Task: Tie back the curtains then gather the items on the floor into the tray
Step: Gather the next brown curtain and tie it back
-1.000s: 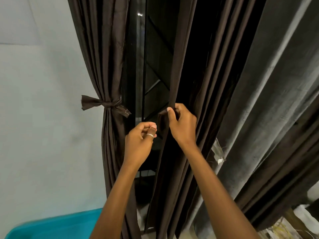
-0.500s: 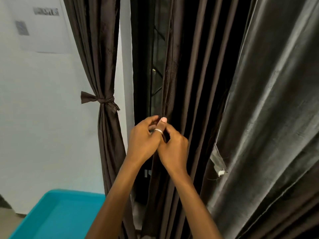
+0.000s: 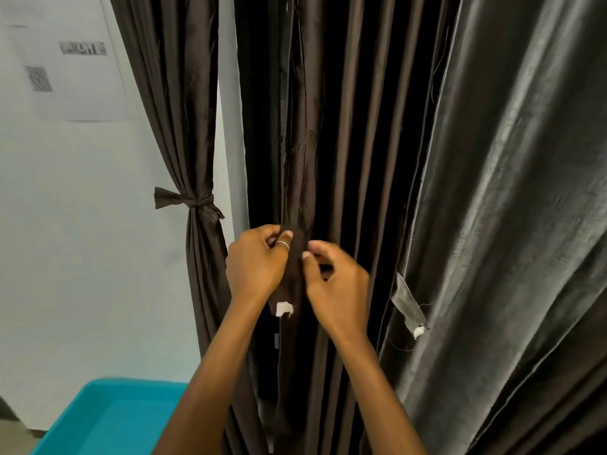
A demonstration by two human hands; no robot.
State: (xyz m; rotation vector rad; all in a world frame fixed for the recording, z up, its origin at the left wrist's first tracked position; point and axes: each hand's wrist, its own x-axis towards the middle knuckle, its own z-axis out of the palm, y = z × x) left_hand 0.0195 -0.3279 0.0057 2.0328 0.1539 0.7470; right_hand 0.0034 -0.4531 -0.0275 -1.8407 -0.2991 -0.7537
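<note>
A dark brown curtain panel [image 3: 354,133] hangs loose in front of me. My left hand [image 3: 254,264] pinches a brown fabric tie strip [image 3: 289,290] with a white end tag, which hangs down between my hands. My right hand [image 3: 338,284] is just right of the strip, fingers curled and touching it. At the left, a second brown curtain [image 3: 174,103] is gathered and knotted with its tie [image 3: 193,203]. A teal tray [image 3: 108,418] sits at the bottom left.
A grey satin curtain [image 3: 512,224] hangs at the right with a loose tie strip [image 3: 409,307] dangling from it. A white wall [image 3: 82,257] with a printed paper sheet [image 3: 65,60] is at the left.
The view has tilted down and the window gap has closed behind the curtain. My hands came together, then parted slightly, and the tie strip now hangs between them.
</note>
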